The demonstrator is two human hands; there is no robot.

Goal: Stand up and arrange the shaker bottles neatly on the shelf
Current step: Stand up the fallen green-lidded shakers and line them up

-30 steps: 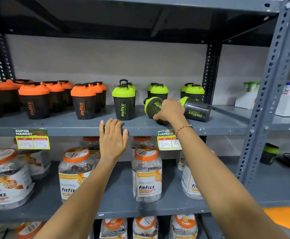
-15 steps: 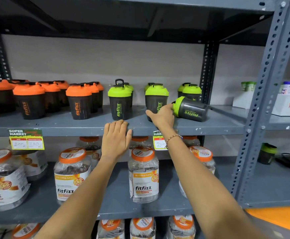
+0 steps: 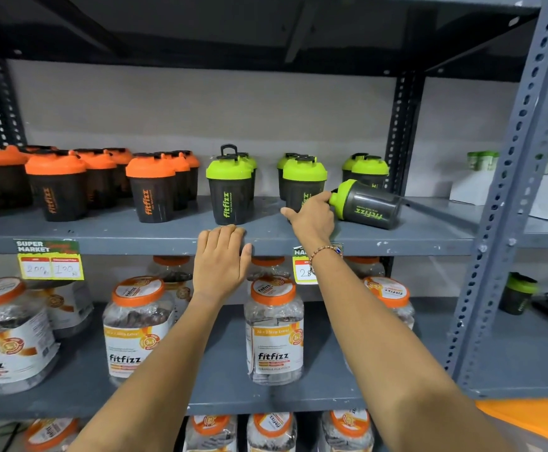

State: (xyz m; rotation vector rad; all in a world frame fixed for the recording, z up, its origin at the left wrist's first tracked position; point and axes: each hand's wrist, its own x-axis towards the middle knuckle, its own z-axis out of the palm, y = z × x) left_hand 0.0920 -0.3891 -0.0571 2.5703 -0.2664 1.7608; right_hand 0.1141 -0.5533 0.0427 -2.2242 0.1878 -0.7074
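head view: the grey shelf (image 3: pixel 396 236) runs across the middle of the frame. orange-lid bottles (image 3: pixel 150 187) stand at the left, green-lid bottles (image 3: pixel 230 187) stand in the middle. one green-lid bottle on its side (image 3: pixel 367 203) lies at the right, its lid pointing left. the right hand (image 3: pixel 311 220) sits between a standing green bottle (image 3: pixel 303 184) and the lying one, its fingers (image 3: pixel 321 199) loose and grasping nothing, just touching the lying bottle's lid. the left hand (image 3: pixel 220 262) lies flat on the shelf's front edge, fingers spread out and released.
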